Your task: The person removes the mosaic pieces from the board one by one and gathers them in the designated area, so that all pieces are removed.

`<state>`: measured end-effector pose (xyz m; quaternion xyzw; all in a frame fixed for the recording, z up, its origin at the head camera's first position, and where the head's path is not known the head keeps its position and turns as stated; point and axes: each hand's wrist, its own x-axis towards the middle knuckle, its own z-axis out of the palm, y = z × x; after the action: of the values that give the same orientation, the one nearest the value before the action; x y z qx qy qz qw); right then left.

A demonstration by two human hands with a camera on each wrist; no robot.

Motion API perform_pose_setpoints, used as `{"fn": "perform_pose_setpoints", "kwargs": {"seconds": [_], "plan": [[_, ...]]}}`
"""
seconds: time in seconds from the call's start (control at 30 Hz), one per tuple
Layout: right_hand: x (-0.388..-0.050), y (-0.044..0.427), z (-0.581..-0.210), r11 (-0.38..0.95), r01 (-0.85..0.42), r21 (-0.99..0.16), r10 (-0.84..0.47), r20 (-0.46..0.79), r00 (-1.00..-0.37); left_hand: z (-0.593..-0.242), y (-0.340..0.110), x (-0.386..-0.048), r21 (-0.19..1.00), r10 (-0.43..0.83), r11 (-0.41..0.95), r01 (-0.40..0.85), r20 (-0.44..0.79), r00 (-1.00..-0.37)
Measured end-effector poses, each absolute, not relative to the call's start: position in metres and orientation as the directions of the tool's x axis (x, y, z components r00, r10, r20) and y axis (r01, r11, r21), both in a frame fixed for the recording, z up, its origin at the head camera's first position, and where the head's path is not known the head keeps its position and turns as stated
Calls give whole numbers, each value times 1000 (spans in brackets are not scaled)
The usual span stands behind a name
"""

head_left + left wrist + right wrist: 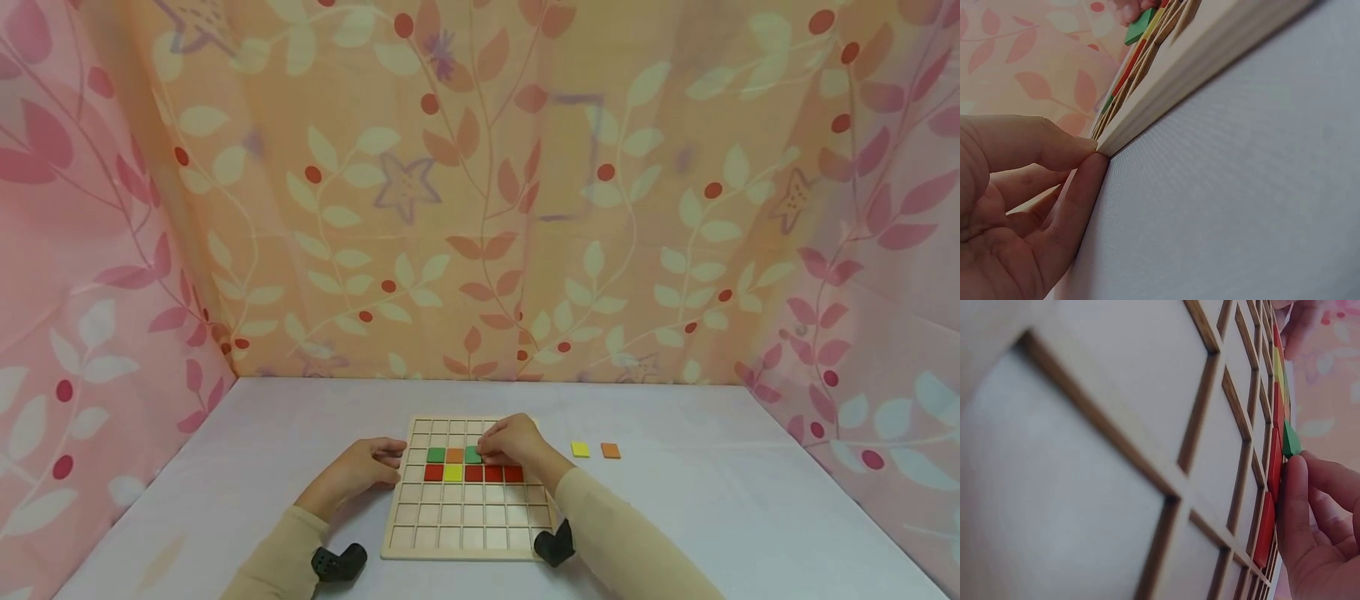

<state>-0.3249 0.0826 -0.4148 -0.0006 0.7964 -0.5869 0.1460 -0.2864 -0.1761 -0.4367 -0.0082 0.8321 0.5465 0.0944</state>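
Observation:
A wooden grid board (472, 515) lies flat on the table. My left hand (363, 465) holds its left edge between thumb and forefinger, as the left wrist view shows. My right hand (517, 442) pinches a green square tile (1291, 439) over the upper row, tilted against the board. In that row sit another green tile (436, 456) and an orange tile (454, 456). The row nearer me carries several red tiles (474, 473) and a yellow tile (453, 473). The right hand's fingers hide part of the upper row.
A loose yellow tile (580, 449) and a loose orange tile (611, 451) lie on the white table (697, 492), right of the board. Flowered cloth (480, 192) hangs behind and at both sides. Black devices (339, 563) are worn at the wrists.

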Motion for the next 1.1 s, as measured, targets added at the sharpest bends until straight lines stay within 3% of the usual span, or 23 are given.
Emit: {"fn": "perform_pose_setpoints", "kwargs": {"seconds": [0.63,1.1], "plan": [[-322,98,-409,312,212,-926,-116,-258,-959,-436,-176,-286,908,94,403,-114,-165,-982],[-317,127,-403,262,204,-943,-150,-249,-957,-435,-175,-285,906,88,407,-114,-163,-983]]}}
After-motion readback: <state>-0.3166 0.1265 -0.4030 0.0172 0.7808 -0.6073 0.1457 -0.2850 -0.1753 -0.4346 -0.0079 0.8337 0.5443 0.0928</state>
